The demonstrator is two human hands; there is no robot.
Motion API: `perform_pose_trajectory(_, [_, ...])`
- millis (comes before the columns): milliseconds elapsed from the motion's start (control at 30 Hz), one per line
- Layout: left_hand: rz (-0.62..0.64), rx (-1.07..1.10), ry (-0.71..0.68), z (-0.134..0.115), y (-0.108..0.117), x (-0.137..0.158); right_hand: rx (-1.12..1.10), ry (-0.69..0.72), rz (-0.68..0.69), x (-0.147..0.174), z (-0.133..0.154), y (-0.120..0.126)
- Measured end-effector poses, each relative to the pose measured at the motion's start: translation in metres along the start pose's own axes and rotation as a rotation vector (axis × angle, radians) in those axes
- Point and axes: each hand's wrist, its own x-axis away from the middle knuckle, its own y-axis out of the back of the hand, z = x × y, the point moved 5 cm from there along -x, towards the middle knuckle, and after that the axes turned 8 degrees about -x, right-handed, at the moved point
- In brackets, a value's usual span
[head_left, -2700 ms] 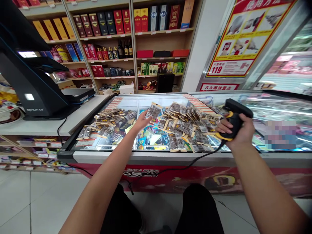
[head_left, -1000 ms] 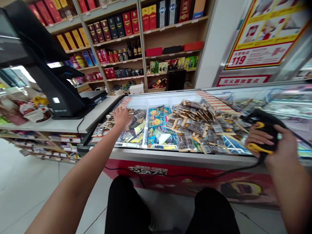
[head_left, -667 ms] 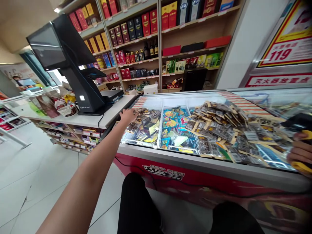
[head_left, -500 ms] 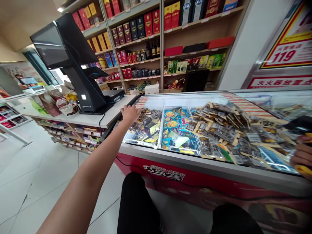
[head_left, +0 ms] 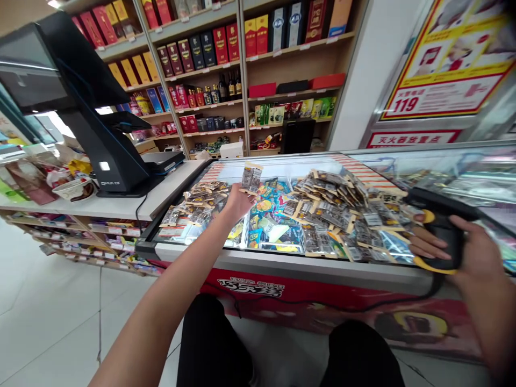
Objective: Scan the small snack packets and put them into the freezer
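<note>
"So, holding what with the left grip (head_left: 240, 203)?"
"Closed on a tan-edged snack packet (head_left: 251, 177) by its lower end, over the chest freezer (head_left: 250, 259), between left pile (head_left: 206, 192) and right pile (head_left: 322, 203)."
"And with the right grip (head_left: 473, 250)?"
"Wrapped round a corded barcode scanner (head_left: 450, 236), near the freezer's front edge."

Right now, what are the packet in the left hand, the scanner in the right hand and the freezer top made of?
The packet looks like thin, slightly shiny plastic film; its tan ends might be paper.

The scanner looks like hard plastic, black and yellow, smoothly molded, perhaps with some rubber.

The freezer top seems glossy glass, as blue bags show through; clear plastic is possible.
</note>
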Motion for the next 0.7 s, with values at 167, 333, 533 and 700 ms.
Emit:
perform_pose_trajectory(167, [-0.080, 0.062, 0.039, 0.037, -0.007, -0.020, -0.029, -0.126, 0.006, 0.003, -0.009, -0.013])
perform_pose_trajectory(333, [-0.092, 0.047, 0.082, 0.042, -0.003, -0.016, -0.082, -0.038, 0.035, 0.004, -0.005, -0.027])
perform_pose_trajectory(533, [-0.063, 0.077, 0.096, 0.038, 0.002, -0.013, 0.008, -0.141, 0.261, 0.011, -0.016, -0.128])
perform_pose_trajectory(700, [-0.074, 0.085, 0.096, 0.039, 0.013, -0.016, 0.096, -0.213, 0.400, 0.011, -0.035, -0.189])
